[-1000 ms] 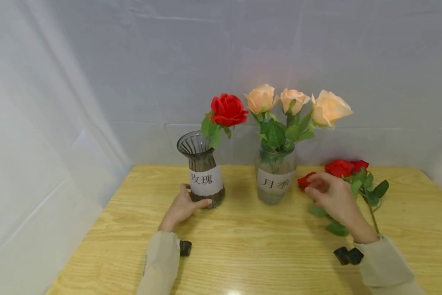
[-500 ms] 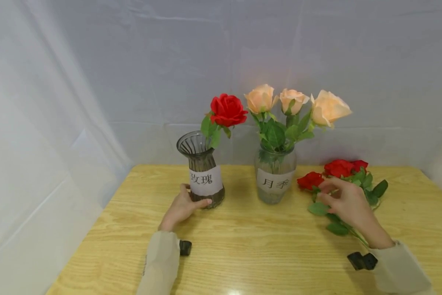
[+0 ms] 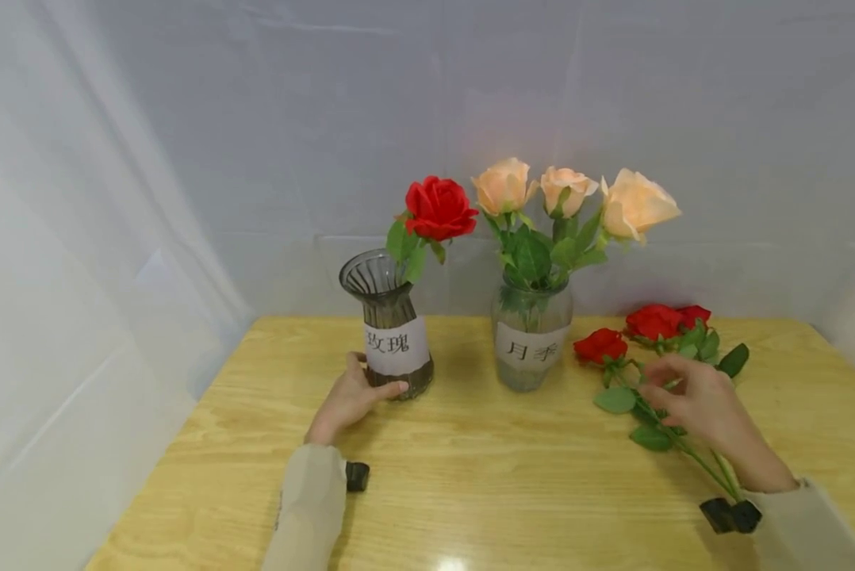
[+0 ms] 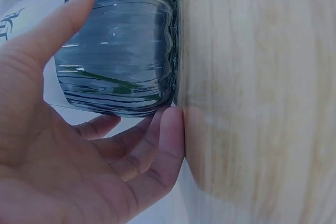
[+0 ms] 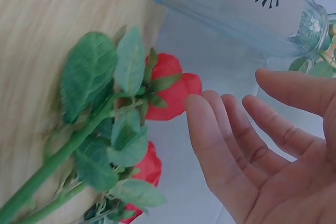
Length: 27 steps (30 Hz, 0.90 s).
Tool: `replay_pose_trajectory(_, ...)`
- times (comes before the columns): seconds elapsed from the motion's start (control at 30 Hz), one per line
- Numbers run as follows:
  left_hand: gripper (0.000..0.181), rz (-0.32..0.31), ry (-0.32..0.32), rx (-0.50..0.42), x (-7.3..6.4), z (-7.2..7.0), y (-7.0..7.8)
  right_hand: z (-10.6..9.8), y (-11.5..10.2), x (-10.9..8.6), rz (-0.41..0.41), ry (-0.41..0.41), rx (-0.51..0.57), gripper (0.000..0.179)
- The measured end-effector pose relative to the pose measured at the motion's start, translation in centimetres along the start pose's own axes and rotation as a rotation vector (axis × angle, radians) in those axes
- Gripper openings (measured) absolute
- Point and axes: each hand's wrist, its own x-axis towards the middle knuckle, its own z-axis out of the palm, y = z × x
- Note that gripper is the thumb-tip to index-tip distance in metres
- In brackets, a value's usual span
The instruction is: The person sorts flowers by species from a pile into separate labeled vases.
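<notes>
Grey glass vase (image 3: 388,314), bearing one rose (image 3: 440,209), is gripped low by the left hand (image 3: 347,400); the right hand (image 3: 699,400) hovers, fingers relaxed, near three loose red roses (image 3: 600,346)

**Left vase (image 3: 393,317) and right vase (image 3: 532,333) side by side, loose roses (image 3: 654,321) to the right**

Both vases stand apart on the surface (image 3: 485,484), toward its far edge, before a hanging sheet (image 3: 342,143). One rose (image 3: 440,210) is in the left vase, its bloom beyond the rim's right side. Three roses (image 3: 566,190) fan out above the mouth of the right vase. To its right, the front rose (image 3: 600,346) lies nearest; two more lie behind it, further right. Stems run toward the near right. The left fingers (image 4: 171,135) are around the left vase's base; the right fingers (image 5: 207,145) hang above the loose stems.
</notes>
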Motion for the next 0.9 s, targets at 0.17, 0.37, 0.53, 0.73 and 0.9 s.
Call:
replay_pose_trajectory(0.17, 0.092, -0.004, 0.002, 0.017, 0.0, -0.2, 0.0, -0.4, 0.9, -0.4, 0.04, -0.05, -0.004, 0.027)
replay_pose_trajectory(0.37, 0.093, -0.003, 0.0, 0.015, 0.0, -0.1, 0.2, -1.1, 2.0, -0.8, 0.056, -0.091, -0.017, 0.027)
replay_pose_trajectory(0.53, 0.092, -0.003, 0.0, 0.009, 0.0, 0.0, 0.2, -1.5, 2.9, -1.2, 0.04, -0.099, -0.094, 0.023)
replay_pose_trajectory(0.73, 0.092, 0.005, -0.007, 0.005, -0.2, 0.0, 0.4, -1.8, 3.8, -1.7, 0.061, -0.128, -0.115, 0.023)
replay_pose_trajectory(0.9, 0.092, -0.004, -0.007, 0.009, -0.1, -0.1, 0.4, -2.0, 4.5, -1.7, 0.088, -0.169, -0.096, 0.025)
